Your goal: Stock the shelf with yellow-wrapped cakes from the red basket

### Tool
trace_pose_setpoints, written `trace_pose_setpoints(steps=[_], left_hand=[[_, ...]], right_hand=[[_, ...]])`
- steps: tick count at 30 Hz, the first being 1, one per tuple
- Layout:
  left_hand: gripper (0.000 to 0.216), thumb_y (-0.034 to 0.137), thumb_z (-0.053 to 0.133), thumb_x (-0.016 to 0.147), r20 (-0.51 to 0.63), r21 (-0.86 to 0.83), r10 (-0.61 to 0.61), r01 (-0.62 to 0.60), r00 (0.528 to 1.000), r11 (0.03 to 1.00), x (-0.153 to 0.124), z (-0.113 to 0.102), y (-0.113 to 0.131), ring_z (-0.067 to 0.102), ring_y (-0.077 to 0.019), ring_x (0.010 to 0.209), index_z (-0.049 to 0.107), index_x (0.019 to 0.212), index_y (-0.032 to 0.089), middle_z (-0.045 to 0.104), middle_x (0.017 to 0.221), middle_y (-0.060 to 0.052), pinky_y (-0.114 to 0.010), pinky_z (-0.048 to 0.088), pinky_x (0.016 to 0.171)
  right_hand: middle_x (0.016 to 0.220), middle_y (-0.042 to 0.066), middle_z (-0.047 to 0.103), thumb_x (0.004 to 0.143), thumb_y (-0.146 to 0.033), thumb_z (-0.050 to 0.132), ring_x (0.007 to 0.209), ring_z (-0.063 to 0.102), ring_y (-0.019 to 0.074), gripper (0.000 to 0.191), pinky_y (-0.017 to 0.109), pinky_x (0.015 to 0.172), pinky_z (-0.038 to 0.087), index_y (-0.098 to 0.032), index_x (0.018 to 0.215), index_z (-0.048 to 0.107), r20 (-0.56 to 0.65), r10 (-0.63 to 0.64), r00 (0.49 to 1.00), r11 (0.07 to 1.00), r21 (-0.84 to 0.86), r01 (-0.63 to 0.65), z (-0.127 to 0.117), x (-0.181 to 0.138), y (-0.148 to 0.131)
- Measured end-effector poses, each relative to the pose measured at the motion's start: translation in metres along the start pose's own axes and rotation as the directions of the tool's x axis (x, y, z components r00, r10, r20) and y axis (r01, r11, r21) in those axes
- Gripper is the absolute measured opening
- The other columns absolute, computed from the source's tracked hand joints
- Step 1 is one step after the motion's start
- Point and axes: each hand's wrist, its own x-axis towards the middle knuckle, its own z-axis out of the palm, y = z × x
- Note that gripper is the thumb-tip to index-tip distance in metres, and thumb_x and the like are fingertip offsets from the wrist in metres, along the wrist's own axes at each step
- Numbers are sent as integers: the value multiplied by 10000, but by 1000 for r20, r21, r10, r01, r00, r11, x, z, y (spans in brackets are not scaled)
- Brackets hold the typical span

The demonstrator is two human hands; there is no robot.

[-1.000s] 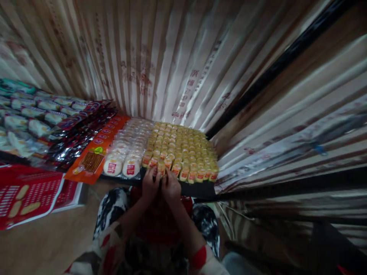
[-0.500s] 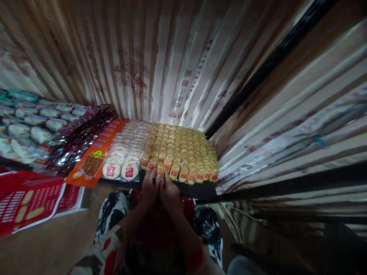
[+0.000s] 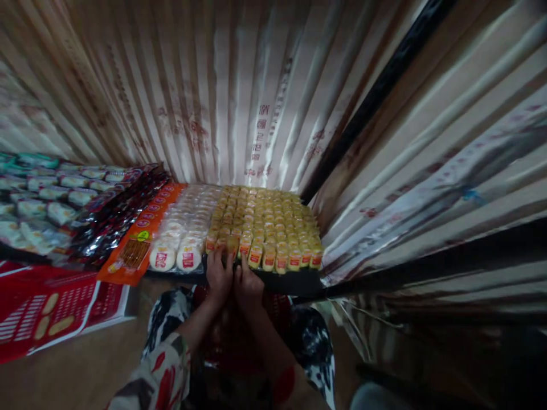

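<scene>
Both hands are staying at the near edge of the black tray (image 3: 294, 280), working the front row (image 3: 282, 261) of yellow pkts. Vs 1 s ago, they're sitting a bit further left and tighter together. L hand (image 3: 219, 277) and R hand (image 3: 248, 283) are now meeting fingertips on one yellow pkt (image 3: 233, 246) toward the row's left end. Fingers are narrow and curling onto it from both sides; too blurry to tell if they're clamping or just nudging. The pkt is standing in line, touching its neighbours. Imo it's being seated, not pulled out. White round cakes (image 3: 162, 257) are sitting just left on the same tray, w/ orange packs (image 3: 134, 250) beyond them.
</scene>
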Motion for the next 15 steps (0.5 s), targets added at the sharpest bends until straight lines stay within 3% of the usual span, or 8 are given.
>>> trace_pose_setpoints(steps=[5,9,15], left_hand=[[341,296,496,844,36,-13,-41,42,999,999,5,0,4,574,-215,992,534,1149,148,614,1062,-102,-364,457,894],[234,302,490,859,59,92,-30,25,998,995,10,0,6,588,-214,967,612,1010,172,645,1003,-78,-342,463,866],[237,300,459,887,61,197,22,-33,998,980,17,-1,9,605,-179,953,647,994,203,662,1005,-58,-273,464,824]], right_hand=[[733,81,703,923,-251,322,595,632,130,484,197,517,392,-108,1385,361,-11,-18,1000,1000,5,18,3,-1,2],[697,82,696,921,-264,327,571,629,133,493,205,496,379,-94,1383,362,-37,-39,999,999,2,39,10,-2,5],[641,64,677,913,-256,340,537,614,129,517,208,474,360,-79,1398,322,-68,-53,996,999,-12,53,15,-3,7]])
